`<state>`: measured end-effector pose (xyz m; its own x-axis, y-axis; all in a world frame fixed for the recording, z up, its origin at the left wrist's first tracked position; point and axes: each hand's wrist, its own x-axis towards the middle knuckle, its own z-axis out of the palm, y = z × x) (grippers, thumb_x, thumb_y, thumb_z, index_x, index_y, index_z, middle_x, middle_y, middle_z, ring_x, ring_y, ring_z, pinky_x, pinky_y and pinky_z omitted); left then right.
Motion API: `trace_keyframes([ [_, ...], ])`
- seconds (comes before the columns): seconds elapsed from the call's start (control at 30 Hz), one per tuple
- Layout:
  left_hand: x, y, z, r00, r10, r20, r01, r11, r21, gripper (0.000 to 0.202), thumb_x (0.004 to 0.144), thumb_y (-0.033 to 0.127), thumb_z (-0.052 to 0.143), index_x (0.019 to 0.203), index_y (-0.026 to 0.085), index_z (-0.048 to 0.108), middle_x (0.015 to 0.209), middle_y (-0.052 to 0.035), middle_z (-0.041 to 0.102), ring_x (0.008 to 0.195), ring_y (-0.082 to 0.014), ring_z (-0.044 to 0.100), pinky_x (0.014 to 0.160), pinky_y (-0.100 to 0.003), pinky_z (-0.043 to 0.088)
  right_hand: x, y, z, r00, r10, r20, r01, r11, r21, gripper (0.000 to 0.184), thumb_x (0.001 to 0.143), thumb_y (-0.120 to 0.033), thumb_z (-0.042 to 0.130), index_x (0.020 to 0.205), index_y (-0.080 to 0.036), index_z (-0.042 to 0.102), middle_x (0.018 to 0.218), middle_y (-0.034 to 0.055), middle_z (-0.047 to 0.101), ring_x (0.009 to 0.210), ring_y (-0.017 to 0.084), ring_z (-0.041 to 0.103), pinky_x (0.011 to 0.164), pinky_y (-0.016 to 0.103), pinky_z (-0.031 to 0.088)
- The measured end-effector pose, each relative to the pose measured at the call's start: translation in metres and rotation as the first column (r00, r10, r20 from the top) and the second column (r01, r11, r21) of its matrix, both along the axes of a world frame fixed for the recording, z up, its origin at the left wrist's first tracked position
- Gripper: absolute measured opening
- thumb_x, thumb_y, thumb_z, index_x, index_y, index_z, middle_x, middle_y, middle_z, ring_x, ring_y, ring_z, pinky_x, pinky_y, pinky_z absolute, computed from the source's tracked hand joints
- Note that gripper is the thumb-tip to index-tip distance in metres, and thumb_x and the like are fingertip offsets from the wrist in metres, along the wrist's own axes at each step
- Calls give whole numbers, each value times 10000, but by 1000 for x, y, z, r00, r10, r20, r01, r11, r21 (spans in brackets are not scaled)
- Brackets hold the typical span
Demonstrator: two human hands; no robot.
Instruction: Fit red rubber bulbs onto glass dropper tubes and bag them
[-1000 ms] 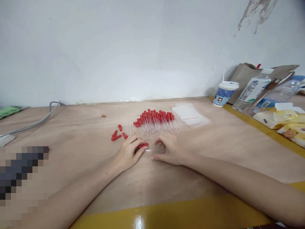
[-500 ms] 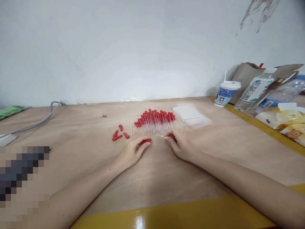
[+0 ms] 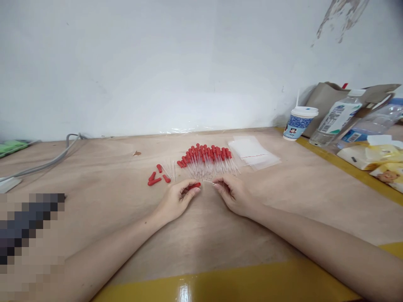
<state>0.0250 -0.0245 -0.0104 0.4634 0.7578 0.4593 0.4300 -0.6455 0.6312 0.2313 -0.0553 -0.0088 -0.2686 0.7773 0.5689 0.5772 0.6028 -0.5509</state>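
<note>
My left hand (image 3: 176, 199) pinches a red rubber bulb (image 3: 194, 185) just above the wooden table (image 3: 103, 184). My right hand (image 3: 234, 193) pinches the end of a thin clear glass tube (image 3: 208, 181) that points toward the bulb. The two hands are close together, in front of a fanned heap of finished droppers with red bulbs (image 3: 206, 160). A few loose red bulbs (image 3: 156, 176) and several bare glass tubes (image 3: 170, 169) lie just left of the heap.
Clear plastic bags (image 3: 253, 152) lie right of the droppers. A paper cup with straw (image 3: 297, 121), water bottles (image 3: 338, 117), a brown bag (image 3: 327, 98) and tissue packs (image 3: 374, 157) crowd the right. A grey cable (image 3: 47, 161) runs at the left. A yellow strip (image 3: 239, 283) edges the table.
My right hand rose from lying flat on the table and now pinches a glass tube, drawn closer to my left hand. My left hand lifted the red bulb slightly toward the tube.
</note>
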Motion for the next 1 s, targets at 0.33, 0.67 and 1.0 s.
trace_keyframes([
  [0.33,-2,-1,-1,998,-58,12,58,998,-3,176,837,286,526,880,171,653,751,-11,665,641,-115,589,590,-204,465,2,8,-5,981,191,-26,-190,982,18,138,855,-209,478,842,-181,612,728,19,598,690,129,536,629,252,434],
  [0.67,0,-10,6,979,-100,-176,98,995,-18,183,856,288,500,874,193,655,756,9,666,658,-110,589,604,-208,446,9,10,-7,956,110,274,-165,968,187,198,840,-155,459,870,-182,653,754,44,598,680,133,526,610,250,411],
  [1.0,-2,-2,1,998,-42,-39,43,998,39,190,796,308,595,938,202,663,866,-14,685,716,-124,618,638,-223,485,12,6,-4,976,69,205,-108,977,184,113,852,-202,457,899,-155,548,775,51,567,691,132,523,612,240,435],
])
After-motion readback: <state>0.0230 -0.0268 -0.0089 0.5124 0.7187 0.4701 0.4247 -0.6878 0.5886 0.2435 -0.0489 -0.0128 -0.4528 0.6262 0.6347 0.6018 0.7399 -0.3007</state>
